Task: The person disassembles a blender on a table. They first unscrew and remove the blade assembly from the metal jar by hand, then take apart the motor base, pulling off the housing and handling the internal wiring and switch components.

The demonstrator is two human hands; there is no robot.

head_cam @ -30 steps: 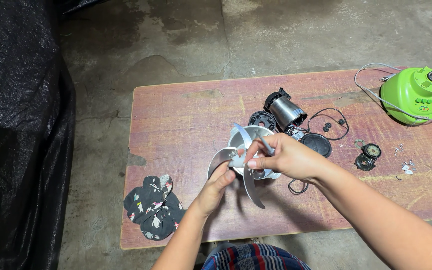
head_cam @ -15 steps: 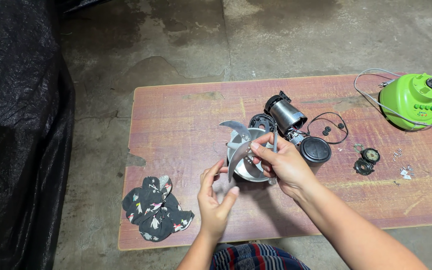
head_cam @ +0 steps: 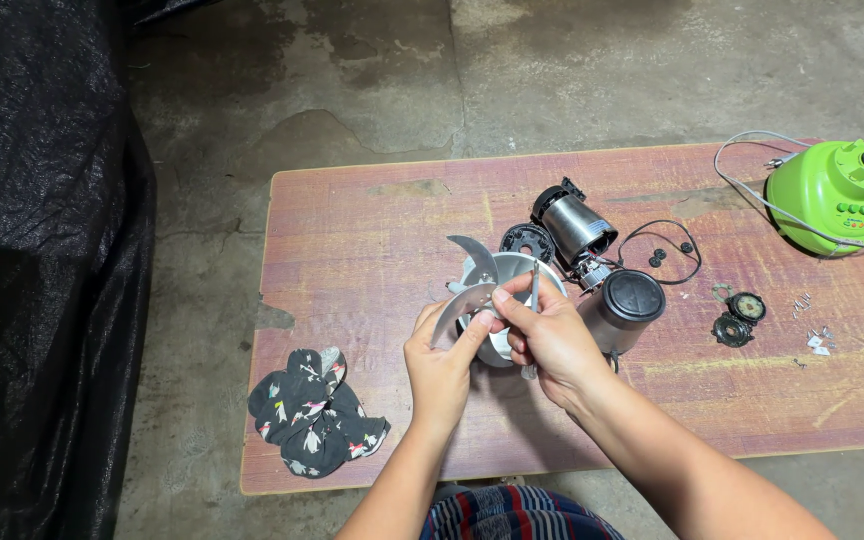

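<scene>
A grey plastic fan blade (head_cam: pixel 480 283) with curved vanes is held upright over the reddish wooden board (head_cam: pixel 372 240). My left hand (head_cam: pixel 444 362) grips its lower edge, thumb against a vane. My right hand (head_cam: pixel 550 338) holds the blade's right side and also pinches a thin metal tool (head_cam: pixel 535 290), which points up beside the hub. Behind the blade lie a metal motor (head_cam: pixel 574 222) and a dark round cap (head_cam: pixel 633 296).
A green fan base (head_cam: pixel 836 196) with a grey cord stands at the board's far right. Small black parts (head_cam: pixel 739 318) and screws (head_cam: pixel 816 341) lie near it. A dark patterned cloth (head_cam: pixel 314 412) rests on the board's near left corner. Black sheeting (head_cam: pixel 42 250) covers the left; concrete floor surrounds.
The fan blade was turned from lying fairly flat to standing on edge. My left hand let go for a moment and now grips its lower edge again.
</scene>
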